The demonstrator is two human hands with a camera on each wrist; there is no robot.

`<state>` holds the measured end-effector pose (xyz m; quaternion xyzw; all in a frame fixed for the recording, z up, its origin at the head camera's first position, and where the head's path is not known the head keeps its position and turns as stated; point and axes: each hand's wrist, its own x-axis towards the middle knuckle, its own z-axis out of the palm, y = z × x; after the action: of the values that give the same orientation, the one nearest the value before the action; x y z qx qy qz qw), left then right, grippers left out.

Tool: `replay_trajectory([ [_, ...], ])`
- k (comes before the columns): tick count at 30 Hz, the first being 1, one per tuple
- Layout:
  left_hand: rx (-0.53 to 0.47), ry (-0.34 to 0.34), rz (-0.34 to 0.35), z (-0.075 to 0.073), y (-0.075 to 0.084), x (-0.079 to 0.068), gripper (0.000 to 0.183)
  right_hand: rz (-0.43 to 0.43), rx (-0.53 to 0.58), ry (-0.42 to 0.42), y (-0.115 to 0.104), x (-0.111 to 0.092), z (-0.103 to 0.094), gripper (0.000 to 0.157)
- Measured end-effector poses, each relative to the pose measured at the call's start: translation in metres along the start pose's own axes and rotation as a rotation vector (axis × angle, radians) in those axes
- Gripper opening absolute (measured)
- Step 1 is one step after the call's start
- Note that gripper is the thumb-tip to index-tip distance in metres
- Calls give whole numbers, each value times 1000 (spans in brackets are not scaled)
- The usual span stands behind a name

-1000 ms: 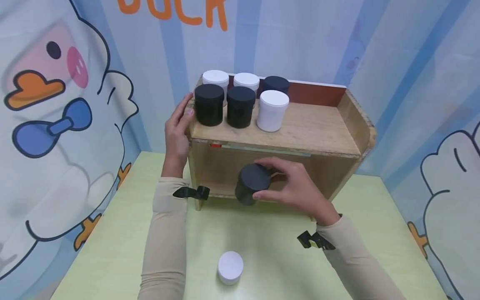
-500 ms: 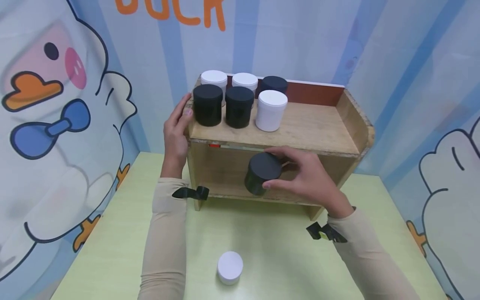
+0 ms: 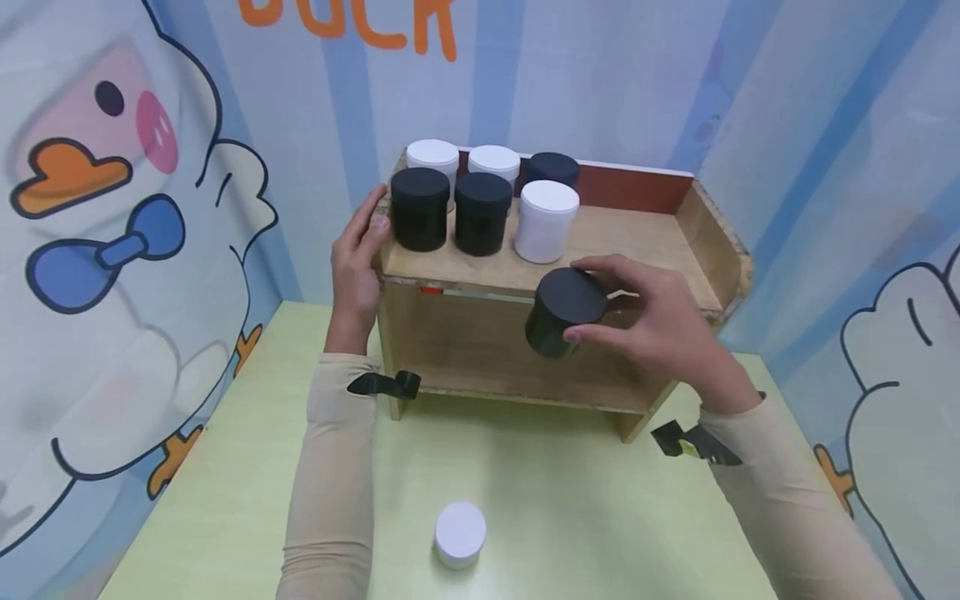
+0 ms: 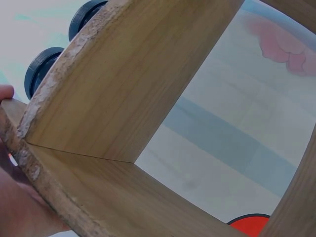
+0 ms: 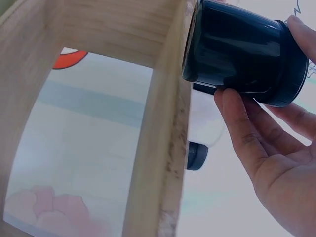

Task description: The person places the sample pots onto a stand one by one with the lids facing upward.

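Note:
In the head view my right hand [image 3: 667, 325] holds a black lidded jar [image 3: 564, 312] between thumb and fingers, in front of the top board's front edge. The jar tilts slightly; the right wrist view shows its glossy side [image 5: 237, 52]. My left hand [image 3: 356, 275] grips the left side of a two-level wooden shelf [image 3: 637, 250], thumb at the front edge. On its top stand two front black jars [image 3: 419, 210] [image 3: 481, 215], a front white jar [image 3: 546, 223], two rear white jars [image 3: 432, 156] [image 3: 493, 162] and a rear black jar [image 3: 552, 169].
A white jar [image 3: 461, 534] stands on the pale green table [image 3: 562, 517] in front of the shelf. The shelf's raised right side panel [image 3: 712, 237] bounds the top board. Behind hangs a striped curtain [image 3: 600, 75] with duck drawings.
My right hand has carried the black jar up and to the right, from before the lower compartment to the top board's front edge. My left hand keeps its place on the shelf.

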<state>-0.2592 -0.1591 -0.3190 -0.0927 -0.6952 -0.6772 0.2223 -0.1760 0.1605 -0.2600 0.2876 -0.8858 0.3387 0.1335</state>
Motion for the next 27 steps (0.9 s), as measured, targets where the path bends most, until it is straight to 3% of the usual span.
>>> replay_trajectory([
  [11, -5, -5, -2, -1, 1, -1, 49, 41, 10, 61, 1, 9, -20, 57],
  [27, -12, -9, 0, -1, -2, 1, 49, 252, -110, 79, 9, 24, -40, 60],
])
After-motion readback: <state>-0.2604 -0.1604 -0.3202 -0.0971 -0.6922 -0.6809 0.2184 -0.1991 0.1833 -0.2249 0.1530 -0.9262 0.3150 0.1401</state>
